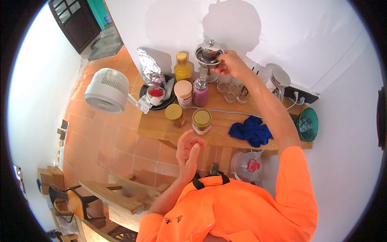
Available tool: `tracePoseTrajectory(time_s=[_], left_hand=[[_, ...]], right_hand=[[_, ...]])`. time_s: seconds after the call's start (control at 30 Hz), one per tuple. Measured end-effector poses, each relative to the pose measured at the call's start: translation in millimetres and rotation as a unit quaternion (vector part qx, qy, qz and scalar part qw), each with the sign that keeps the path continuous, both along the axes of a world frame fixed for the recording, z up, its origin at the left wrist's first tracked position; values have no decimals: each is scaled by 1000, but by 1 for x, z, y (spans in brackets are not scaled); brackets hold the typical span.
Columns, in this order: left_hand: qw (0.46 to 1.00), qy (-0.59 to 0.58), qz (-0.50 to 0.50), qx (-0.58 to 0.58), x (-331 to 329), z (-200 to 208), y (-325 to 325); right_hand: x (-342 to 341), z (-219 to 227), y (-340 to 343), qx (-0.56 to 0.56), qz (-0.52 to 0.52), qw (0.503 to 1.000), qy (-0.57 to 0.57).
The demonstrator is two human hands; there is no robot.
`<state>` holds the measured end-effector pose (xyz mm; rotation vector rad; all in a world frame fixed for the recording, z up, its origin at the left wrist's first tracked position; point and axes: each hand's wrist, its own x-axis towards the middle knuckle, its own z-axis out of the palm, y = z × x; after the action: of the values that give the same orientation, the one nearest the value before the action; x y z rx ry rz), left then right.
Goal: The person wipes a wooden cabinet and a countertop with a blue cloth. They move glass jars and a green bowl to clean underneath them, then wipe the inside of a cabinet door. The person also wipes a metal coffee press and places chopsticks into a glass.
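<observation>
My right hand point(229, 64) reaches to the back of the wooden table, its fingers closed at the right side of a small lidded metal pot point(210, 50). That pot sits at the top of a shiny metal stand point(208, 75); my fingers hide the grip itself. Loosely curved and holding nothing, my left hand point(188, 153) hovers by the table's front edge. Just beyond it is a glass jar with a gold lid point(201, 117), and a second gold-lidded jar point(174, 113) stands to its left. A yellow bottle point(182, 68) and a purple jar point(200, 92) are near the stand.
Clear glasses point(231, 90) and a glass pitcher point(279, 80) stand under my right forearm. A blue cloth point(252, 131) lies at the front, with a green basket point(307, 125) at the right end. A white fan point(107, 90) stands left of the table point(217, 139); a cable crosses the top.
</observation>
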<state>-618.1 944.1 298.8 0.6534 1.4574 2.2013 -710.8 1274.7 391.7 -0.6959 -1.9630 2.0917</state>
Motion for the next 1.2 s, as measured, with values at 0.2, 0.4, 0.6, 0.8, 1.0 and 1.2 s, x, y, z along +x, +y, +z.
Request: tracePoseTrajectory(time_s=[0.2, 0.4, 0.6, 0.8, 1.0, 1.2], left_hand=[[1000, -13, 5, 2, -3, -7, -5], [1000, -21, 10, 3, -5, -12, -6], [1000, -21, 3, 9, -5, -12, -5], [999, -33, 10, 3, -8, -17, -8], [999, -40, 12, 0, -9, -22, -10], [999, -43, 14, -22, -11, -22, -11]], right_hand=[[-15, -37, 6, -32, -28, 998, -38], [-24, -68, 2, -45, -54, 996, -63], [-31, -96, -2, -48, -78, 993, -69], [-33, -110, -10, -42, -101, 991, -83], [-33, -125, -4, -43, -98, 991, -82], [-28, -122, -11, -29, -114, 990, -82]])
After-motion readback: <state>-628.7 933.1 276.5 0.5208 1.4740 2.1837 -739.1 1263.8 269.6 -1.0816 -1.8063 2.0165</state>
